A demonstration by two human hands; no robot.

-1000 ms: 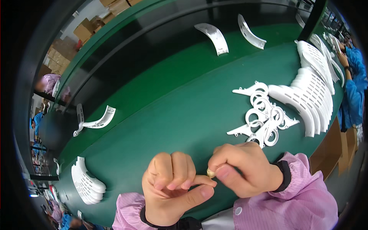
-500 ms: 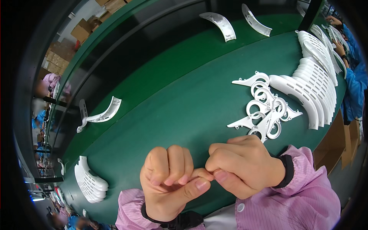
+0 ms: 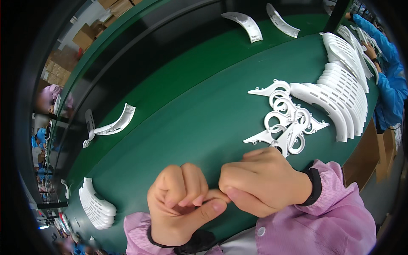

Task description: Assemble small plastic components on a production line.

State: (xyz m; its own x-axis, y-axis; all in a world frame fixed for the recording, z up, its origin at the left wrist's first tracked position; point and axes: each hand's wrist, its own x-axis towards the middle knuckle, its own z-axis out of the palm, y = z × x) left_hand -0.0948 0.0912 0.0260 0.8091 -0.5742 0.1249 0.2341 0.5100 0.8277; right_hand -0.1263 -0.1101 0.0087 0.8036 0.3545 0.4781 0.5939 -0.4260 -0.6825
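Near the front edge of the table, my left hand (image 3: pixel 177 206) has its fingers curled toward the palm, with no object showing in it. Its index finger reaches across into my right hand (image 3: pixel 261 182). That right hand is closed, with thumb and fingers around the left index fingertip; whether anything small sits between them is hidden. Just beyond the right hand lies a loose heap of white plastic ring-shaped parts (image 3: pixel 278 119) with pointed tails. To the right of the heap, curved white slotted covers (image 3: pixel 340 97) are nested in a long overlapping row.
A smaller stack of slotted covers (image 3: pixel 97 206) stands at the left on the green tabletop (image 3: pixel 182 123). Single curved white pieces (image 3: pixel 246 25) rest along the far side and a pair (image 3: pixel 114 125) at the left. Beyond the right edge are a cardboard box (image 3: pixel 361 155) and a co-worker's blue sleeve (image 3: pixel 389 85).
Both hands shift slightly left in the picture and stay joined in the same way. The parts on the right also appear a little further left. The co-worker's arm at the right has moved.
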